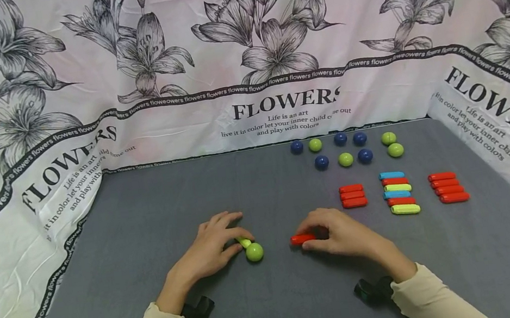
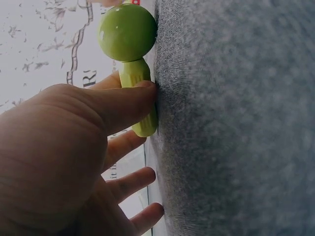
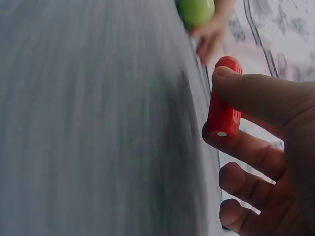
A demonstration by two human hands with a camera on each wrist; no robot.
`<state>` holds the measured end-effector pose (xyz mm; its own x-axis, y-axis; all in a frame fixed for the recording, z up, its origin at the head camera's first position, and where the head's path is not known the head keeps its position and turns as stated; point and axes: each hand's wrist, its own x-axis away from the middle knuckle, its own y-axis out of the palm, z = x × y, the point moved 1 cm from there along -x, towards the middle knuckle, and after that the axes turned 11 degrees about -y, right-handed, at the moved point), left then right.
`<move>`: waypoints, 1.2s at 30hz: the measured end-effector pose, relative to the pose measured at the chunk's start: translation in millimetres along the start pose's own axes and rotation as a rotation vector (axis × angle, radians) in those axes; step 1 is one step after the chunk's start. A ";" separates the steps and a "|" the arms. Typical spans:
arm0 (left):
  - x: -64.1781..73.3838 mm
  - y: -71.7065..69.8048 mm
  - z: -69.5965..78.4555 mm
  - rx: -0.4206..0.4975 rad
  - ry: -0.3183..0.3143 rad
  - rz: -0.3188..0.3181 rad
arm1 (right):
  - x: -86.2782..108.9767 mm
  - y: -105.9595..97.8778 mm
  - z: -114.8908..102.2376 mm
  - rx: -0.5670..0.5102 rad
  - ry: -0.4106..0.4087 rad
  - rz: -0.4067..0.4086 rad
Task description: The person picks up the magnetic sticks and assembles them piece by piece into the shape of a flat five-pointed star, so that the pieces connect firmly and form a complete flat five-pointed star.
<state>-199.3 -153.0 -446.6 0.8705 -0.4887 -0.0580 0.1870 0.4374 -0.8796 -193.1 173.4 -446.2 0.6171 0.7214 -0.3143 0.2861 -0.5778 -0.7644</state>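
Observation:
My left hand (image 1: pixel 215 243) pinches a short yellow-green plastic stick (image 2: pixel 142 129) between thumb and index finger, its other fingers spread. A green ball (image 1: pixel 254 252) meets the stick's end, and both are low at the grey tabletop. To the right of them, my right hand (image 1: pixel 342 231) holds a red plastic stick (image 3: pixel 224 115) between thumb and index finger. This red stick shows a small pale dot on its end face in the right wrist view. A gap of tabletop separates the green ball from the red stick in the head view.
Several blue balls (image 1: pixel 321 163) and green balls (image 1: pixel 346 159) lie at the back right. In front of them are three red sticks (image 1: pixel 353 195), a column of mixed-colour sticks (image 1: pixel 398 194) and another red group (image 1: pixel 447 190). A flower-printed cloth (image 1: pixel 171 130) borders the grey table (image 1: pixel 166 194).

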 end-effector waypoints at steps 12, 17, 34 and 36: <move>-1.7 1.6 1.1 -0.017 -0.004 0.008 | -36.9 42.1 -24.0 -0.030 -0.065 -0.021; -1.4 2.7 2.6 -0.043 -0.061 0.040 | -36.6 46.8 -25.3 -0.056 -0.048 -0.005; -4.9 2.8 5.5 0.045 -0.078 0.080 | -37.5 53.1 -26.9 0.003 -0.078 0.039; -4.2 3.0 6.9 0.066 -0.070 0.055 | -37.3 53.4 -27.2 0.008 -0.076 0.042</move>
<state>-199.3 -144.4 -445.8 0.9095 -0.4098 -0.0702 0.1655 0.5117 -0.8431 -181.0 105.2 -460.0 0.5708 0.7239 -0.3876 0.2555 -0.6052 -0.7540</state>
